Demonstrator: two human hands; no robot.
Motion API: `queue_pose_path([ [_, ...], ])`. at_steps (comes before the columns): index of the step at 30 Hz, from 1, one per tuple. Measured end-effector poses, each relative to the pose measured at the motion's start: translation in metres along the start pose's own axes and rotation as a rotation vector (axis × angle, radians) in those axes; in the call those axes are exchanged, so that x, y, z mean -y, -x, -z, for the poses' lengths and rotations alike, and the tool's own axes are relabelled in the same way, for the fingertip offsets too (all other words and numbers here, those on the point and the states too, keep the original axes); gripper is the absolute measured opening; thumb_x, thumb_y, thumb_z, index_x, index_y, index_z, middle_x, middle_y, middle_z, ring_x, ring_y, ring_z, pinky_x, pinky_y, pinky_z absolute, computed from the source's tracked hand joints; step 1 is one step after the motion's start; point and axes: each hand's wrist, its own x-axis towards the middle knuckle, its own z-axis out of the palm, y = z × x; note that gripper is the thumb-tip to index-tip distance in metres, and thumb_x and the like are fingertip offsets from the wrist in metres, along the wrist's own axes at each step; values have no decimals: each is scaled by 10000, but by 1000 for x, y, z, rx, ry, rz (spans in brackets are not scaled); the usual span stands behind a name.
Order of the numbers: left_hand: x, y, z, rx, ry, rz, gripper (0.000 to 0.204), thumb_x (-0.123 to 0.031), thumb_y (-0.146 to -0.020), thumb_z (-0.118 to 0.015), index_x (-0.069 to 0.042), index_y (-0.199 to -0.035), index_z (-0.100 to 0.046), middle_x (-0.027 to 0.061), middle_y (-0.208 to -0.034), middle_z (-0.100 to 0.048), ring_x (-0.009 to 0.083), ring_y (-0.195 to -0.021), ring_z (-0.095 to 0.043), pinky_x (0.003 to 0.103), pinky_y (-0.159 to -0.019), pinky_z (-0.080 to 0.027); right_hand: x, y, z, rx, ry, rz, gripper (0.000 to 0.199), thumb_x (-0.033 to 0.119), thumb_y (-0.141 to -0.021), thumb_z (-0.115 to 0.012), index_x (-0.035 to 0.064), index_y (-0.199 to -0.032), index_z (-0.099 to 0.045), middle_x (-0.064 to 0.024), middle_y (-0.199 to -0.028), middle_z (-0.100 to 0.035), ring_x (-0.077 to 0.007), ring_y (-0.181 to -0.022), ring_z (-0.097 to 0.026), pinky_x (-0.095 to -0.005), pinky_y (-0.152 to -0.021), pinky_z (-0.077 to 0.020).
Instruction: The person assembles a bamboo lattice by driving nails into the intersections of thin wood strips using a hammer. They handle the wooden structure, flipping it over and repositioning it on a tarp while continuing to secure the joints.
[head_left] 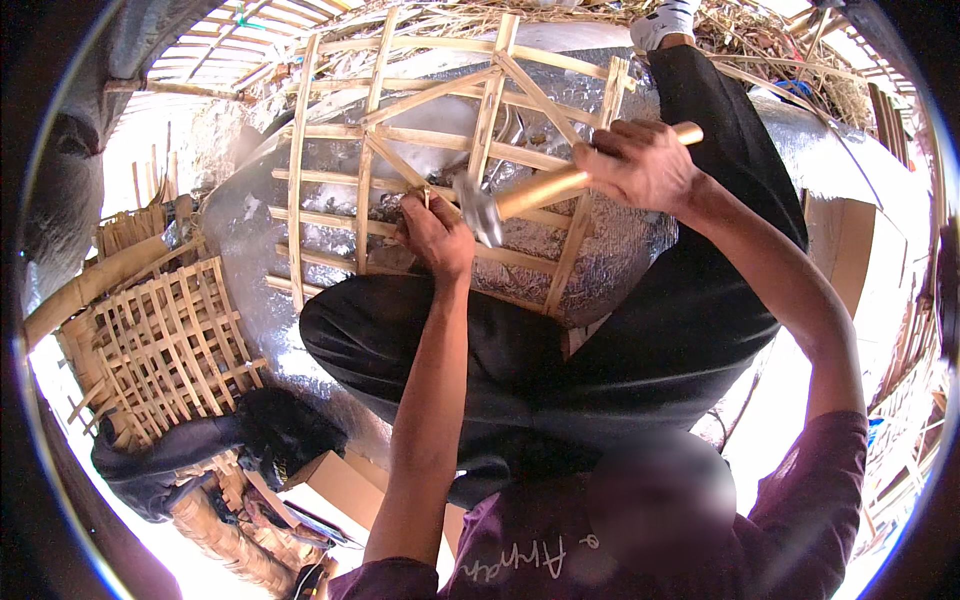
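- The right hand (640, 165) is wrapped tight around the wooden handle of a hammer (530, 195), its grip pressed together near the far end of the handle; the metal head hangs just above the left hand.
- The left hand (435, 235) pinches something small and upright, likely a nail (427, 197), against a slat of the bamboo frame (400, 170); its fingers are closed on it.
- The frame lies across a mat of silver foil (620, 240) on the floor, in front of the person's folded legs in dark trousers (560, 350), roughly at the middle of the foil.
- The hammer looks head-heavy and stiff; holding it far back on the handle gives swing, while a hold closer to the head would give more control.
- The slats look light, thin and springy, and probably split easily near their ends, so the frame is best taken by a crossing of two slats rather than by a single strip.
- The nail is small and probably slippery, so only a fingertip pinch suits it.
- A finished lattice panel (165, 340) of the same slats lies by the left edge of the foil.
- A brown cardboard box (340, 485) sits at the near left, and a second plain one (845, 250) stands at the right edge; no label is legible on either.
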Motion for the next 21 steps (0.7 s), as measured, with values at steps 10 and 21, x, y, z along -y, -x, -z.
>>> queue_pose_path([
  [10,-16,-2,4,29,-93,15,161,-156,-943,-501,4,-932,-495,203,-832,-579,429,-832,-526,489,-791,-362,-1,1,-12,35,83,-59,292,403,-965,-505,238,-1204,-518,-74,-1002,-657,-204,-658,-675,-303,-489,-563],
  [21,-15,-1,3,48,-101,45,115,-131,-937,-507,-16,-943,-498,178,-840,-577,419,-821,-540,505,-825,-347,25,-6,14,156,-314,-459,228,265,-964,-571,42,-997,-533,-129,-653,-614,-284,-552,-645,-392,-485,-496],
])
